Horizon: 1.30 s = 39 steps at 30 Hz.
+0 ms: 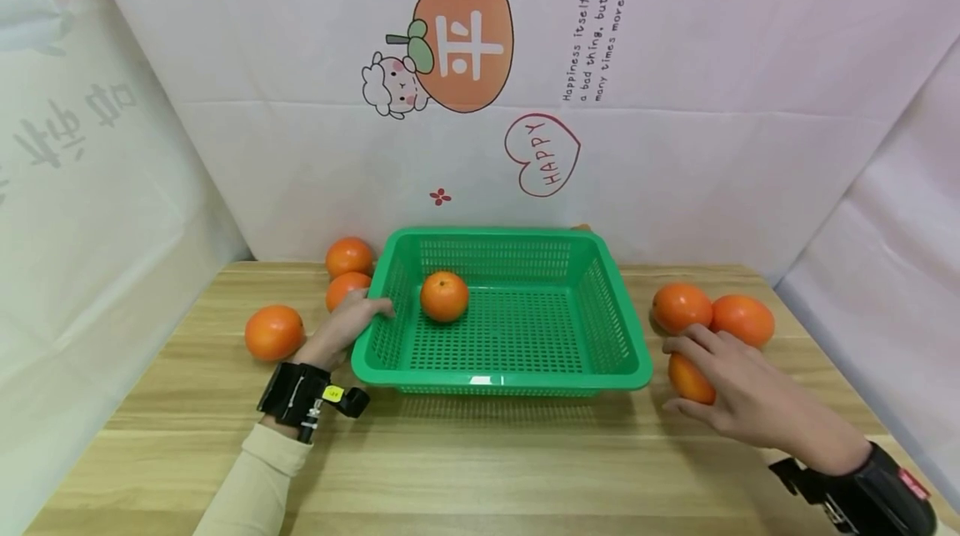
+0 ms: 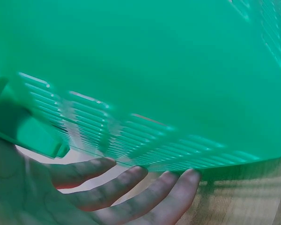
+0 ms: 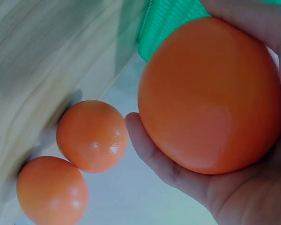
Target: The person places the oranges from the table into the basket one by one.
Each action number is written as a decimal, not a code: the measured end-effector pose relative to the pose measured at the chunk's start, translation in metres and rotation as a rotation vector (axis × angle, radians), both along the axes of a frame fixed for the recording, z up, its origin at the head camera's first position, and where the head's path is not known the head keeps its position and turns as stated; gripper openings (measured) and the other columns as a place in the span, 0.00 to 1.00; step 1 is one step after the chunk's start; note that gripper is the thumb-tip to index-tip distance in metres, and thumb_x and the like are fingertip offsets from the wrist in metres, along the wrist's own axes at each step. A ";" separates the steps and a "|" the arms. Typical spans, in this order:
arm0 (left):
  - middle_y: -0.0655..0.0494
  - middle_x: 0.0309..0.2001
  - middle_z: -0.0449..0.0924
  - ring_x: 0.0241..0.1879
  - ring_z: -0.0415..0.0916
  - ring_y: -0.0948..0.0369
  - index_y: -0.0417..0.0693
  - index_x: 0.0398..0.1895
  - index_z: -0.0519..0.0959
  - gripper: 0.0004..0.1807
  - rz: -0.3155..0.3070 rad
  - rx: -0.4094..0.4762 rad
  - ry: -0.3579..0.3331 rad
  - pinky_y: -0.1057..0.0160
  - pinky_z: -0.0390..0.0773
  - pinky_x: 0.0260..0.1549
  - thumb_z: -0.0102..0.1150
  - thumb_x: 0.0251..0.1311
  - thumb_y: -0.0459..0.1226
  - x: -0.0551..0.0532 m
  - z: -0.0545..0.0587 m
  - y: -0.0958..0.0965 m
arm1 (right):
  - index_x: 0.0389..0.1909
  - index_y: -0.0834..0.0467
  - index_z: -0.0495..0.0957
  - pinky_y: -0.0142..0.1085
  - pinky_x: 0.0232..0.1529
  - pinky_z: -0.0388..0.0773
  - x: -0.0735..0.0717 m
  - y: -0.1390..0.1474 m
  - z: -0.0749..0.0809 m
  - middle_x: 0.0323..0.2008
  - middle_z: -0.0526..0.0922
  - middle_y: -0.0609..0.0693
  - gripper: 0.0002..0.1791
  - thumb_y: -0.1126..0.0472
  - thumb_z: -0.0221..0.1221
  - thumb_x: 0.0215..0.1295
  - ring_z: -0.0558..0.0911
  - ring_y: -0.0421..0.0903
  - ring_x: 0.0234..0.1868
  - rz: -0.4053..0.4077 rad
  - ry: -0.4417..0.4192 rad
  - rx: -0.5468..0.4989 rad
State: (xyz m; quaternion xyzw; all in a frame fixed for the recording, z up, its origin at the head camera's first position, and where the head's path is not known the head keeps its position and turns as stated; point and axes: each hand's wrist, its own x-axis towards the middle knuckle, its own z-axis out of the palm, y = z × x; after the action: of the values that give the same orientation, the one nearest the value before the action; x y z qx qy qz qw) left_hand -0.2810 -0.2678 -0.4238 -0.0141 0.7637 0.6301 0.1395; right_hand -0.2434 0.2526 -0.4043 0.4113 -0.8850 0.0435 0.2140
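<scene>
A green plastic basket (image 1: 491,383) with slotted walls stands mid-table with one orange (image 1: 444,297) inside, towards its left. My left hand (image 1: 347,326) holds the basket's left rim, thumb over the edge and fingers (image 2: 173,192) against the outer wall. To the right of the basket, my right hand (image 1: 731,390) grips another orange (image 3: 210,98), with thumb and fingers curved round its sides. Two more oranges (image 3: 92,136) lie just beyond that hand, side by side on the wood.
Left of the basket lie three oranges, a near one (image 1: 274,333) beside my left wrist and two (image 1: 348,257) further back. A bit of something orange (image 1: 581,227) peeks over the basket's back rim. White printed cloth (image 1: 675,169) hangs behind the wooden table (image 1: 480,461).
</scene>
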 end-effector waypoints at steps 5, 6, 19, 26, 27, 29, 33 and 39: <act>0.25 0.69 0.72 0.59 0.84 0.40 0.31 0.79 0.58 0.38 0.006 -0.008 -0.004 0.50 0.90 0.51 0.47 0.65 0.34 0.000 0.000 0.000 | 0.53 0.59 0.80 0.43 0.36 0.81 -0.001 -0.004 0.008 0.47 0.81 0.49 0.38 0.27 0.54 0.69 0.78 0.42 0.38 0.034 0.058 -0.042; 0.25 0.69 0.72 0.59 0.84 0.40 0.31 0.79 0.58 0.38 0.005 -0.009 -0.005 0.50 0.90 0.51 0.47 0.65 0.34 0.000 0.001 0.000 | 0.52 0.59 0.80 0.43 0.35 0.81 -0.001 -0.005 0.010 0.47 0.81 0.50 0.40 0.26 0.47 0.70 0.78 0.43 0.37 0.032 0.073 -0.055; 0.25 0.69 0.72 0.61 0.82 0.39 0.31 0.80 0.57 0.38 -0.005 -0.007 0.017 0.51 0.89 0.51 0.47 0.65 0.34 0.001 0.001 0.001 | 0.48 0.67 0.80 0.53 0.31 0.82 -0.002 -0.015 0.037 0.44 0.82 0.63 0.44 0.27 0.43 0.75 0.81 0.60 0.38 -0.004 0.256 -0.198; 0.24 0.70 0.71 0.62 0.81 0.38 0.31 0.80 0.55 0.39 -0.008 0.005 0.004 0.49 0.89 0.52 0.46 0.65 0.34 0.002 0.002 0.001 | 0.49 0.68 0.81 0.51 0.36 0.78 -0.003 -0.019 0.044 0.44 0.82 0.64 0.43 0.28 0.45 0.74 0.80 0.62 0.41 -0.022 0.276 -0.208; 0.24 0.70 0.70 0.62 0.81 0.38 0.31 0.80 0.55 0.39 -0.008 0.007 0.002 0.49 0.89 0.52 0.46 0.65 0.34 0.002 0.002 0.001 | 0.49 0.68 0.81 0.50 0.37 0.78 -0.002 -0.020 0.045 0.44 0.82 0.64 0.43 0.29 0.45 0.74 0.80 0.62 0.42 -0.021 0.276 -0.211; 0.24 0.70 0.70 0.62 0.81 0.38 0.31 0.80 0.55 0.39 -0.008 0.008 0.001 0.49 0.89 0.52 0.46 0.65 0.34 0.002 0.001 0.001 | 0.48 0.68 0.81 0.48 0.38 0.76 -0.002 -0.023 0.048 0.43 0.82 0.64 0.41 0.30 0.47 0.74 0.80 0.61 0.42 -0.009 0.282 -0.231; 0.24 0.70 0.70 0.61 0.82 0.38 0.31 0.80 0.56 0.39 -0.006 0.008 0.003 0.49 0.89 0.52 0.46 0.65 0.34 0.002 0.001 0.001 | 0.47 0.67 0.82 0.45 0.39 0.75 -0.005 -0.029 0.052 0.44 0.83 0.62 0.38 0.32 0.51 0.73 0.81 0.60 0.43 0.022 0.302 -0.282; 0.25 0.70 0.71 0.62 0.81 0.38 0.31 0.80 0.56 0.39 -0.002 0.003 0.001 0.49 0.89 0.52 0.47 0.65 0.34 0.002 0.002 0.002 | 0.46 0.67 0.83 0.50 0.33 0.80 -0.006 -0.037 0.060 0.44 0.83 0.63 0.36 0.34 0.52 0.73 0.81 0.59 0.40 0.040 0.318 -0.287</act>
State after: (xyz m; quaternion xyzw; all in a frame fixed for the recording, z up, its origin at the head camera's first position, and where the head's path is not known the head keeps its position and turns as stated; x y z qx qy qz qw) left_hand -0.2790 -0.2662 -0.4220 -0.0128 0.7630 0.6310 0.1396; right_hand -0.2498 0.2158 -0.3446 0.3958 -0.8164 0.1078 0.4065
